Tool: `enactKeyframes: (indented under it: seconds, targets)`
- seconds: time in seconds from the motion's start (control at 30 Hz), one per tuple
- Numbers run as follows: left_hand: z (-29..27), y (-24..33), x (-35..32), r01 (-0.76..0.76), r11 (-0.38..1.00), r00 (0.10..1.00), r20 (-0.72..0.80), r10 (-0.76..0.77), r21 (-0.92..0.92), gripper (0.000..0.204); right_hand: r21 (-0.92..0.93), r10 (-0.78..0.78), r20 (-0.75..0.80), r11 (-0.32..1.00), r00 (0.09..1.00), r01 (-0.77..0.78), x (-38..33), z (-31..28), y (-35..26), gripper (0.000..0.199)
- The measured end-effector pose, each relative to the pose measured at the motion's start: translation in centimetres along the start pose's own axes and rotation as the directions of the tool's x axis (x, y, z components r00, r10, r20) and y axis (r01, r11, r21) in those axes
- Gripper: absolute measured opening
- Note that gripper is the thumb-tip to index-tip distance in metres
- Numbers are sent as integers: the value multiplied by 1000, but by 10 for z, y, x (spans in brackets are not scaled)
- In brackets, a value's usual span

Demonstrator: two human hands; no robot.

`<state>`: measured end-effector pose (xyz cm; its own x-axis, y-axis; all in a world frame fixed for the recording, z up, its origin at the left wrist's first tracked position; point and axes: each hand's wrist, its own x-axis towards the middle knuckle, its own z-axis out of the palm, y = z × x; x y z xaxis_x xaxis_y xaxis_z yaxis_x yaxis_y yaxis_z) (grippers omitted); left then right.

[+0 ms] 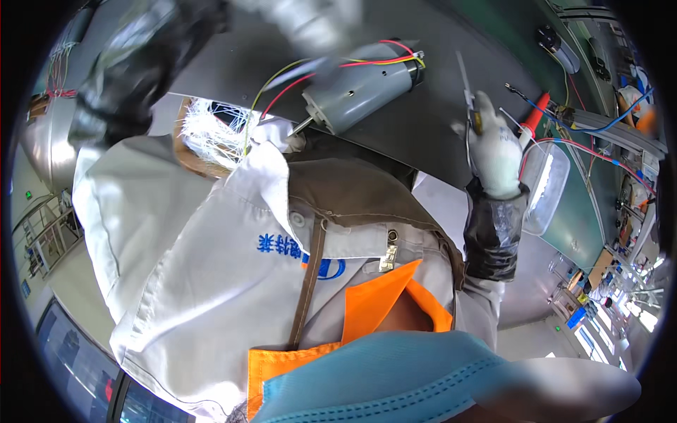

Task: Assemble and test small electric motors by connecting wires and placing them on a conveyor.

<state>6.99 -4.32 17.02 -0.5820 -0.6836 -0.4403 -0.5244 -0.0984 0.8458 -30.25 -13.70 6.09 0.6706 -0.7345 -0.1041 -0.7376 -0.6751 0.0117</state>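
Note:
A grey cylindrical motor (363,88) with red and yellow wires lies over a dark work surface (423,134), its thin shaft pointing toward my chest. My left hand (310,25), in a white glove and blurred, is on the motor's top end; a dark sleeve cover runs from it to the upper left. Off to the right of the motor, my right hand (493,151), also white-gloved with a dark sleeve cover, grips a thin metal tool (465,88) that points up, away from me.
A clear plastic tub (549,187) sits just right of my right hand on a green mat (585,218). A red probe (536,113) and coloured wires lie beyond it. A bundle of white wire ends (208,130) hangs near my left shoulder. My grey jacket fills the centre.

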Motion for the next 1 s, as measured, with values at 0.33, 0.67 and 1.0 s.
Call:
enactKeyframes:
  seconds: [0.33,0.67,1.0]
  targets:
    - [178,-93,55,79,879,478,-792,380,470,68,867,-57,452,-207,890,-453,-8,23,-123,41]
    - [-51,-116,151,-406,463,607,-611,-508,-788,39,991,90,-129,-17,988,131,157,4,-94,28]
    - [89,-145,-34,-349,622,809,-560,-176,-701,46,973,704,-113,-66,701,223,20,9,62,39]
